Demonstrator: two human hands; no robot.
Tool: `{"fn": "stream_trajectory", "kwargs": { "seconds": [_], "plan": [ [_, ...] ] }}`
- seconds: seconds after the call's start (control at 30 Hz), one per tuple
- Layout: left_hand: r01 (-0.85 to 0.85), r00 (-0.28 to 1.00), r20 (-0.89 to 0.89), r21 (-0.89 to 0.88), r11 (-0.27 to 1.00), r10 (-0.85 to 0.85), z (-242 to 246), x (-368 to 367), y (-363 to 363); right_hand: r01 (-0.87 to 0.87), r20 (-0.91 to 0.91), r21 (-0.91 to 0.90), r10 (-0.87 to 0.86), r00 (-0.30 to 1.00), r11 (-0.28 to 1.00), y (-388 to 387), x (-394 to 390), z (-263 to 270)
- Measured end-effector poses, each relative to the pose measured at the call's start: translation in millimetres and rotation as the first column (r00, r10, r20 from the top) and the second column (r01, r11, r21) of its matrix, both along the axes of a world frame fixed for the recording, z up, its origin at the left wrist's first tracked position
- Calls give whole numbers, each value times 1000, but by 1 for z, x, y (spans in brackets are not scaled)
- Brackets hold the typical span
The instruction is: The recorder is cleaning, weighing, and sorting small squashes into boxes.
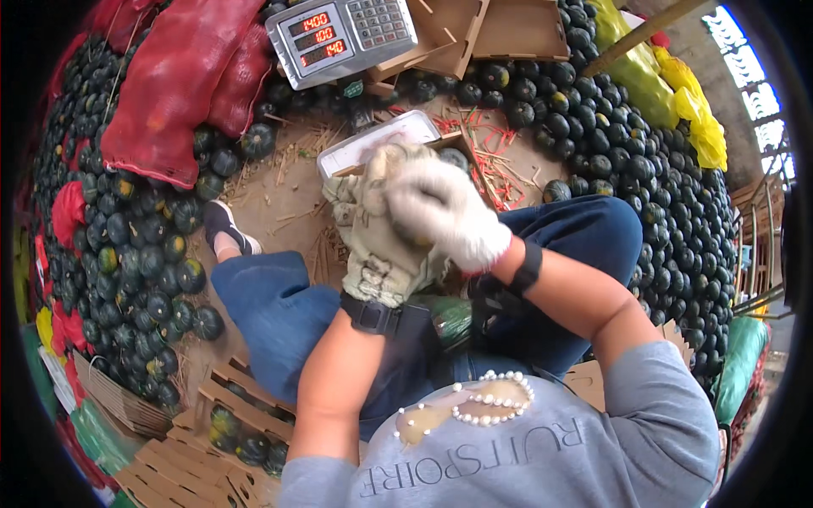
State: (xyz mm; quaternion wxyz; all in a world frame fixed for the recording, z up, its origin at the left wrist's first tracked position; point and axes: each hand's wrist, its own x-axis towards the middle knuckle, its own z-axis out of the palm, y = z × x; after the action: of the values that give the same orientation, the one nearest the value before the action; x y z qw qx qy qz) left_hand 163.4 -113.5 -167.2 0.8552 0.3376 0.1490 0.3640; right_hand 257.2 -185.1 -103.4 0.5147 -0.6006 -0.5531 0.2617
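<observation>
Both my hands are together before me in work gloves. My left hand (375, 235), in a dingy cream glove, is curled around a mostly hidden dark green squash (406, 233) with a small yellow-orange patch. My right hand (448, 213), in a whiter glove and blurred by motion, lies over the squash with its fingers bent; whether it grips anything is unclear. Just beyond the hands is a cardboard carton (471, 166) with another squash (454, 159) in it. A white tray (381, 140) sits beside the carton, partly covered by the gloves.
A digital scale's lit display unit (343, 38) stands ahead, near open cartons (521, 32). Squash piles (635, 178) rise at right and left. A red mesh sack (178, 89) leans at upper left. Straw and red strips (502, 152) litter the floor. Slotted cartons (209, 460) hold squashes at lower left.
</observation>
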Motion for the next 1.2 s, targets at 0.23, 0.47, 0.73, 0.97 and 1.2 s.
{"fn": "stream_trajectory", "kwargs": {
  "seconds": [0.23, 0.47, 0.73, 0.97, 1.2],
  "plan": [
    [197, 977, 161, -406, 892, -143, 16, -20, 19, 315, 278, -4, -302, 912, 949, 1, -38, 5],
    [-238, 948, -230, -55, 970, 219, -12, -16, 2, 323, -83, -232, -350, 933, 917, 18, -31, -10],
    [-200, 946, -270, -57, 978, 177, 21, -37, 14, -56, -829, -279, -211, 518, 959, 12, -37, -6],
    [121, 823, -300, 922, 367, 483, 48, -57, 23, 141, 341, -162, -79, 937, 977, 2, -21, 23],
    [-23, 754, -322, 858, 513, 572, 34, -51, -4, 285, -374, -134, -315, 873, 949, 11, -38, -12]
  ]
}}
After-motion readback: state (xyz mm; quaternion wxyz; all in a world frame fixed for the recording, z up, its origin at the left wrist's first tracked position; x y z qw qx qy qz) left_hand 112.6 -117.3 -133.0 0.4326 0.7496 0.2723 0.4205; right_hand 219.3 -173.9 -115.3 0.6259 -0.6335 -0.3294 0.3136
